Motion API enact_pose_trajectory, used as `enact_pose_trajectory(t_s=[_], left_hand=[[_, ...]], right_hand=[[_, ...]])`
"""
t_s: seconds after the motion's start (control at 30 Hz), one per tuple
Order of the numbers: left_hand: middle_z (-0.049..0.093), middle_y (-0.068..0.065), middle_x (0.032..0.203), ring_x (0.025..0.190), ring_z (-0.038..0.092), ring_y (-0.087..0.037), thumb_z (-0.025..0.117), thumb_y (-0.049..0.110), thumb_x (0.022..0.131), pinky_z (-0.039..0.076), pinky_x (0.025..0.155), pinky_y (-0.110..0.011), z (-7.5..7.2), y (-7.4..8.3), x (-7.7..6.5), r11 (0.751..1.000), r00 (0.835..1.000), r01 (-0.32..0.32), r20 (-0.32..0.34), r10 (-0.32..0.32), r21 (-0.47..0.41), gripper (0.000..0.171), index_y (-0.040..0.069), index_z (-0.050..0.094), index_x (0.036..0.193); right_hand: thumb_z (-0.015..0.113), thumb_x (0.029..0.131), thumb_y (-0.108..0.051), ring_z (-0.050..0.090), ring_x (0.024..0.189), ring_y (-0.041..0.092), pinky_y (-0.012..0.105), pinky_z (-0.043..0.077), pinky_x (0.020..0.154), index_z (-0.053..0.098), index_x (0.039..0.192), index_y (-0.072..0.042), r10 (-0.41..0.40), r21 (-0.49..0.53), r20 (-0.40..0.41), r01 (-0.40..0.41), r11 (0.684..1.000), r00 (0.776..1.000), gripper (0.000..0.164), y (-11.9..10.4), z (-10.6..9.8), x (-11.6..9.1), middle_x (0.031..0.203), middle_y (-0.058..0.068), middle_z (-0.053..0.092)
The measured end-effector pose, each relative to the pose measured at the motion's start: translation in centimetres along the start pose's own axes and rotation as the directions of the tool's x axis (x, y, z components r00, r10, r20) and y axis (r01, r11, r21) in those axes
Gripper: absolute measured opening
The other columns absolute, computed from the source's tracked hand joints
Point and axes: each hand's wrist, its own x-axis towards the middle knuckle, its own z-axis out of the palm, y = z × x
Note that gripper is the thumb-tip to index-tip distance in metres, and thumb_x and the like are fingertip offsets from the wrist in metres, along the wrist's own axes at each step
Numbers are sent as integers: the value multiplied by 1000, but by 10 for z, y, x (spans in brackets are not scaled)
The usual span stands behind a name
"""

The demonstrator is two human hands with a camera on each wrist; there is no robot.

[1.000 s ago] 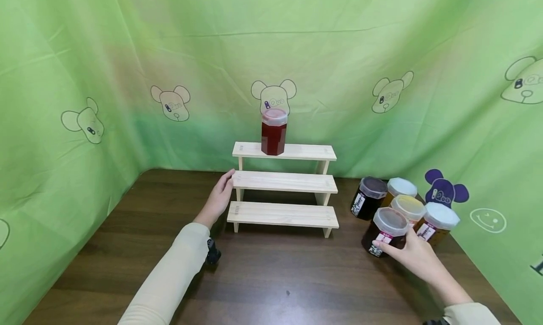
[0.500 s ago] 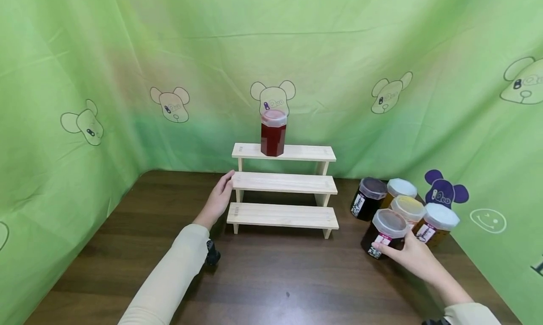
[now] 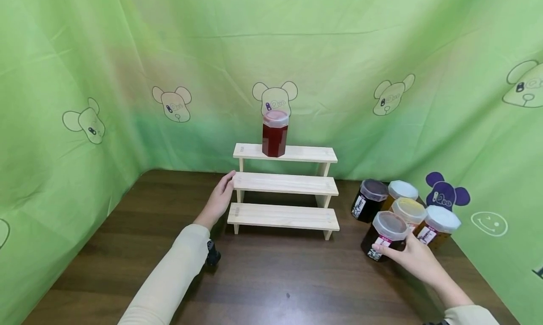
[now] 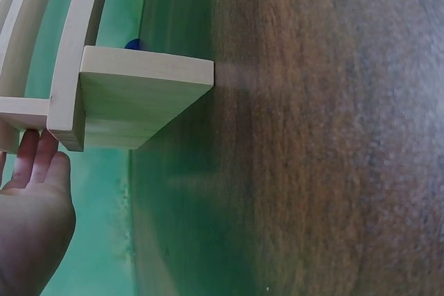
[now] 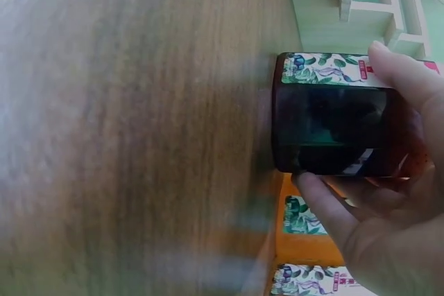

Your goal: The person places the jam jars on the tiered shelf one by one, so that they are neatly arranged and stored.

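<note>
The right hand (image 3: 417,259) pinches a dark jar (image 3: 383,235) at 4 o'clock from the rack (image 3: 286,182); whether it touches the surface (image 3: 254,278) is unclear. The left hand (image 3: 218,198), fingers fairly straight, touches the rack's 9 o'clock end. A red jar (image 3: 275,135) stands on the top shelf (image 3: 309,153); four jars (image 3: 408,210) cluster at the dark jar's 11 to 3 o'clock.
</note>
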Motion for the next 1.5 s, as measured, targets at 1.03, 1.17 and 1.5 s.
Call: enact_pose_trajectory(t_s=[1.03,1.17,1.5], left_hand=[[34,-14,159,146,29,-29,36,22,111,24,119,-47,0,-1,-1,1000,1000,10,13,-10,2,47,12,35,157],[34,-14,159,146,29,-30,37,22,111,24,119,-47,0,0,-1,1000,1000,5,12,-5,5,47,11,34,157],[35,-12,159,146,30,-28,37,23,111,24,119,-45,0,-2,0,1000,1000,6,8,-6,4,46,13,35,156]], right_hand=[[78,88,-39,52,116,53,59,48,85,32,153,-3,-58,43,-114,63,997,992,87,-41,-24,17,130,34,54],[79,88,-38,56,113,46,45,49,80,32,154,-7,-74,55,-134,82,995,988,86,-49,-25,23,128,29,58],[76,92,-30,55,104,6,12,46,78,33,153,-10,-128,165,-133,150,975,983,78,-69,-20,39,131,21,56]])
